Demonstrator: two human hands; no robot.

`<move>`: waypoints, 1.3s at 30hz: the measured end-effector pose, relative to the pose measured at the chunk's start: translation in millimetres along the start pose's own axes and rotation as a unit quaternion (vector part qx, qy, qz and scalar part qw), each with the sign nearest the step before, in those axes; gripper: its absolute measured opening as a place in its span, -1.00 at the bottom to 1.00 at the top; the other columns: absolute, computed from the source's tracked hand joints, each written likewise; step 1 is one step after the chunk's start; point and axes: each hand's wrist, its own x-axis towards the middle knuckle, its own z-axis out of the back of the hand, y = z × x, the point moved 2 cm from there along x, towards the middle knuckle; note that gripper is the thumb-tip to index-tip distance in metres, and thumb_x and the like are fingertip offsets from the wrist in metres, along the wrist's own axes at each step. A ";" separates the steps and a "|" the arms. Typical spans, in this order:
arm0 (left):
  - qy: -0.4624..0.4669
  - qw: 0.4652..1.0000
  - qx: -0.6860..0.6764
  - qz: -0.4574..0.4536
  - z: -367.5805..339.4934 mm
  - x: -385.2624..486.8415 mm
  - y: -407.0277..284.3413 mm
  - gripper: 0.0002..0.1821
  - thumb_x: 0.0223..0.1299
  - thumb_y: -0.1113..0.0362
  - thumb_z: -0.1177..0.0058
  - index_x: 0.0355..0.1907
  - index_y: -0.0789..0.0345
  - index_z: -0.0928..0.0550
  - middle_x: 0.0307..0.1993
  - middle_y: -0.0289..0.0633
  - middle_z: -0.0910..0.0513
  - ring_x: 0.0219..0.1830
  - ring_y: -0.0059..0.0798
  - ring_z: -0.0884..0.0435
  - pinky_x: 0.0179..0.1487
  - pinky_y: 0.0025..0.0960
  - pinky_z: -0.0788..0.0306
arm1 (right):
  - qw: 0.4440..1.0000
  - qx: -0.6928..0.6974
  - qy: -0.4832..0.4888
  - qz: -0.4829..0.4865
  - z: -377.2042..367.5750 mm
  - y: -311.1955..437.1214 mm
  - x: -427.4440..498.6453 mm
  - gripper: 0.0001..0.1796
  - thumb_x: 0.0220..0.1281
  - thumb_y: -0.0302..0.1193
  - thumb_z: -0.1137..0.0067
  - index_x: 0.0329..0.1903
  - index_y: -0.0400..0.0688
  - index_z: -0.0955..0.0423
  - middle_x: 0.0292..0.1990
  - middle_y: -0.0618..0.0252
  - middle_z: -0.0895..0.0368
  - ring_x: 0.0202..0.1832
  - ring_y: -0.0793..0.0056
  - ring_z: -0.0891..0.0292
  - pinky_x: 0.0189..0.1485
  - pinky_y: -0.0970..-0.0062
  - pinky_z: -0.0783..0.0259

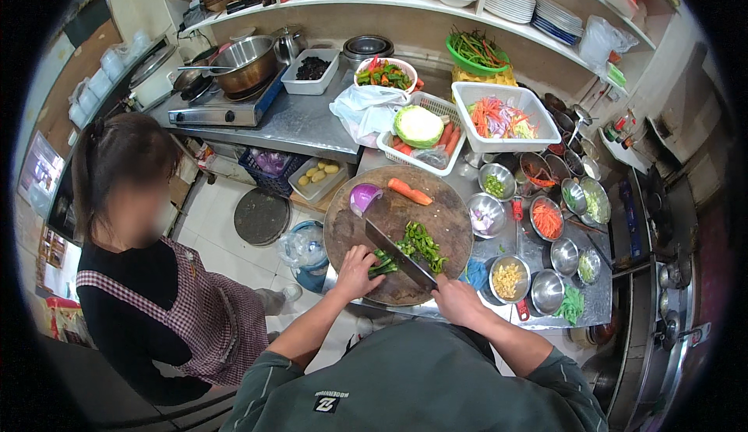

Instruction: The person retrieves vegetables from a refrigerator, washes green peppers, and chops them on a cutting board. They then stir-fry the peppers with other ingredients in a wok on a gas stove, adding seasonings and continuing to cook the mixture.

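My right hand (461,301) grips the handle of a cleaver (403,255), whose blade slants across a round wooden chopping block (350,280). With bent fingers, my left hand (357,272) holds green pepper pieces (383,264) down on the block, left of the blade. Chopped green pepper (422,242) lies loose on the blade's other side. Farther back on the block are a cut red onion (364,198) and a peeled carrot piece (410,191). The blade's lower edge, where it meets the pepper, is partly hidden.
A person in a checked apron (216,327) stands at my left. Steel bowls of cut vegetables, among them shredded carrot (547,219), crowd the counter at right. Behind the block stand a basket with a halved cabbage (419,127) and a white tub (505,117). A gas stove (228,110) is back left.
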 end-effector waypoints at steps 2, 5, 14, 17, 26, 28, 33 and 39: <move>0.014 1.000 -0.022 0.000 -3.6 -3.3 5.0 -0.75 -0.03 0.36 -0.37 -0.33 0.28 -0.56 -0.18 -0.11 -0.48 -0.02 -0.06 -0.47 0.10 -0.12 -0.38 | 0.999 -0.001 0.030 0.009 -6.9 -0.1 4.5 -0.76 0.38 -0.37 -0.06 -0.17 -0.35 -0.40 -0.36 -0.23 -0.67 -0.24 -0.24 -0.65 -0.20 -0.12 -0.52; -0.001 1.000 -0.027 -0.004 -11.1 -5.5 9.0 -0.78 0.00 0.40 -0.33 -0.34 0.29 -0.55 -0.21 -0.09 -0.48 -0.04 -0.05 -0.47 0.07 -0.14 -0.40 | 0.999 0.013 -0.017 0.034 -9.7 -2.9 8.4 -0.72 0.38 -0.34 -0.09 -0.15 -0.35 -0.41 -0.37 -0.25 -0.66 -0.25 -0.27 -0.62 -0.17 -0.11 -0.49; -0.012 0.999 -0.034 0.011 -12.2 -9.0 6.5 -0.84 -0.02 0.46 -0.26 -0.38 0.30 -0.56 -0.20 -0.07 -0.50 -0.04 -0.04 -0.49 0.06 -0.15 -0.42 | 0.998 0.004 -0.011 0.064 -8.6 4.5 7.8 -0.77 0.37 -0.39 -0.07 -0.18 -0.35 -0.39 -0.38 -0.23 -0.67 -0.27 -0.25 -0.65 -0.22 -0.11 -0.52; -0.035 0.999 -0.034 -0.008 -12.5 -8.7 6.8 -0.85 -0.03 0.45 -0.26 -0.40 0.30 -0.56 -0.22 -0.07 -0.49 -0.06 -0.05 -0.49 0.05 -0.14 -0.42 | 0.998 -0.042 -0.020 0.032 -6.6 5.2 8.3 -0.79 0.37 -0.41 -0.05 -0.18 -0.35 -0.39 -0.39 -0.24 -0.67 -0.27 -0.24 -0.66 -0.21 -0.12 -0.52; -0.058 0.998 -0.035 -0.011 -15.7 -11.4 12.0 -0.85 -0.08 0.45 -0.29 -0.43 0.30 -0.59 -0.28 -0.10 -0.51 -0.11 -0.07 -0.50 0.01 -0.15 -0.45 | 0.999 -0.019 0.015 0.038 -13.4 6.3 10.5 -0.75 0.38 -0.35 -0.10 -0.14 -0.33 -0.39 -0.38 -0.21 -0.67 -0.26 -0.26 -0.63 -0.19 -0.11 -0.50; -0.068 0.997 -0.031 -0.010 -16.0 -12.8 12.1 -0.85 -0.09 0.45 -0.30 -0.44 0.31 -0.60 -0.29 -0.11 -0.51 -0.12 -0.08 -0.51 -0.01 -0.16 -0.46 | 0.999 -0.049 0.007 0.011 -14.6 5.4 11.7 -0.76 0.38 -0.36 -0.11 -0.16 -0.32 -0.40 -0.37 -0.20 -0.67 -0.26 -0.26 -0.63 -0.20 -0.12 -0.50; -0.084 0.996 -0.033 -0.010 -15.6 -12.2 11.6 -0.84 -0.10 0.46 -0.33 -0.45 0.31 -0.61 -0.32 -0.13 -0.53 -0.13 -0.10 -0.53 -0.02 -0.19 -0.48 | 0.999 -0.013 0.013 0.029 -16.4 8.4 13.6 -0.76 0.37 -0.36 -0.11 -0.17 -0.33 -0.40 -0.37 -0.21 -0.66 -0.25 -0.24 -0.64 -0.18 -0.10 -0.50; -0.108 0.994 -0.020 0.026 -2.2 -24.9 12.8 -0.77 -0.14 0.45 -0.36 -0.41 0.30 -0.57 -0.31 -0.12 -0.52 -0.12 -0.05 -0.52 -0.02 -0.11 -0.43 | 0.998 -0.020 0.017 0.056 -13.1 12.0 11.9 -0.76 0.37 -0.37 -0.08 -0.17 -0.35 -0.41 -0.38 -0.25 -0.67 -0.26 -0.24 -0.66 -0.21 -0.10 -0.53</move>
